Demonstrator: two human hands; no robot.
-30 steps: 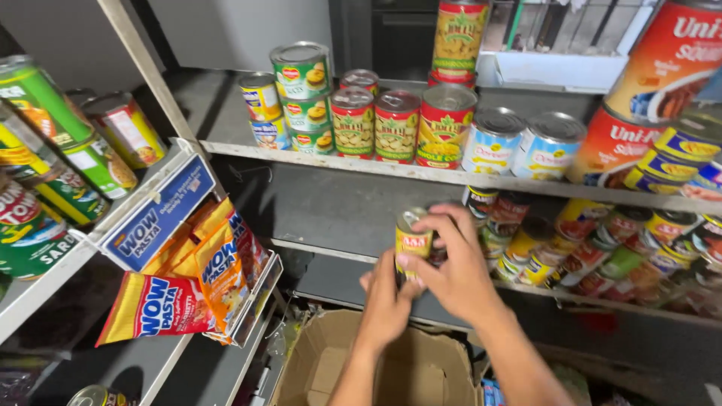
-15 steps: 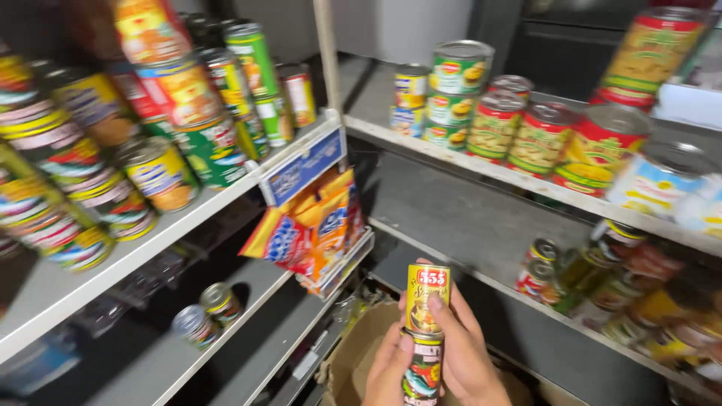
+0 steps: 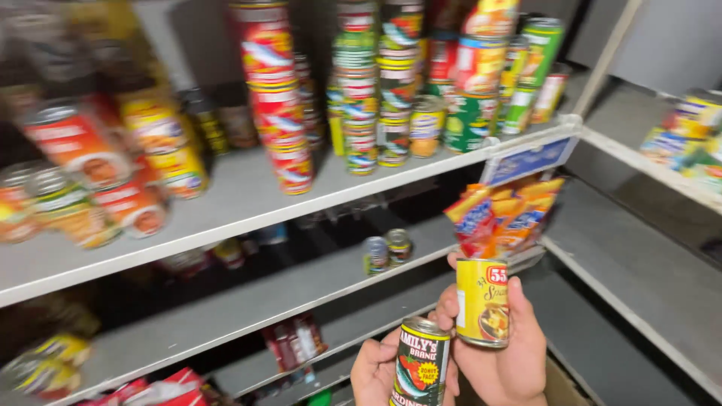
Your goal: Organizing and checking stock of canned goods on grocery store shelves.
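Observation:
My right hand (image 3: pixel 505 352) grips a yellow can with a red label patch (image 3: pixel 481 301), held upright at the bottom middle of the view. My left hand (image 3: pixel 374 370) holds a dark can with a red and yellow label (image 3: pixel 420 364) just below and left of it; the two cans nearly touch. Both hands are in front of grey metal shelving (image 3: pixel 248 203). Two small cans (image 3: pixel 387 252) stand on the middle shelf just above my hands.
The upper shelf carries tall stacks of red, green and yellow cans (image 3: pixel 380 90). Orange and yellow snack packets (image 3: pixel 500 214) hang under a blue shelf sign (image 3: pixel 529 160). A second shelf unit (image 3: pixel 647 256) runs off to the right. Red packets (image 3: pixel 293 342) sit low down.
The view has swung left from the right-hand shelves to the left shelf unit. My hands have risen with both cans, and the yellow can now stands beside the dark one instead of above it.

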